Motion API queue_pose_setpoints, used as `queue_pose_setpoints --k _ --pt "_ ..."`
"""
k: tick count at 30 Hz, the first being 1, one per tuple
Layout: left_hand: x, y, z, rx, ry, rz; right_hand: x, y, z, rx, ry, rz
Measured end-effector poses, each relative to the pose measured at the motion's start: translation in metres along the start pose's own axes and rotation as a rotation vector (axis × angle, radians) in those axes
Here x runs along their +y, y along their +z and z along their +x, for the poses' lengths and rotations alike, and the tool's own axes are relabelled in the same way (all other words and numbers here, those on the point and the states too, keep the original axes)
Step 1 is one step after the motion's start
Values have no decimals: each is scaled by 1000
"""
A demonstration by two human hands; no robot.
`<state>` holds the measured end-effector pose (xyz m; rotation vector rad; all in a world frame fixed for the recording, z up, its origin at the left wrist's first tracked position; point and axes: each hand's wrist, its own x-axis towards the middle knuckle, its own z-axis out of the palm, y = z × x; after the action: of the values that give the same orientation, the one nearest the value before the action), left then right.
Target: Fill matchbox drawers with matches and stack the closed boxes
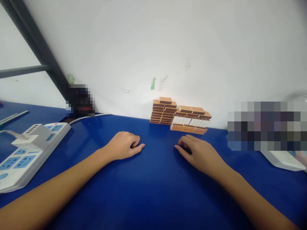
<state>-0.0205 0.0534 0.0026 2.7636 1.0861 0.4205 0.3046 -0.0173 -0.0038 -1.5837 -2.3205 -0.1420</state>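
Observation:
My left hand rests on the blue table, fingers curled inward and thumb apart from them, holding nothing. To its right my right hand lies on the table with loosely bent fingers and a gap to the thumb, also holding nothing. Beyond the hands, a stack of matchboxes stands in two columns against the wall, one box on top. Beside it on the right is a second matchbox structure, with a lower row, thin upright sticks in the middle and more boxes above. Neither hand touches the boxes.
A white power strip with a plug lies at the left, its cable running back along the white wall. Thin rods lie behind it. A white object and a blurred area are at the right.

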Motion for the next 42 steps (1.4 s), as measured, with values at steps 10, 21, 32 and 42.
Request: queue_pose_setpoints --k 10,21,32,42 --pt "2 1 0 -14 -44 6 0 2 1 -66 70 48" --pt "2 0 -2 -14 -53 5 -1 1 0 -127 105 90" --pt "1 2 -1 -4 -39 18 -2 1 0 -150 117 64" --pt "4 1 -1 -14 -35 28 -2 2 0 -189 123 19"
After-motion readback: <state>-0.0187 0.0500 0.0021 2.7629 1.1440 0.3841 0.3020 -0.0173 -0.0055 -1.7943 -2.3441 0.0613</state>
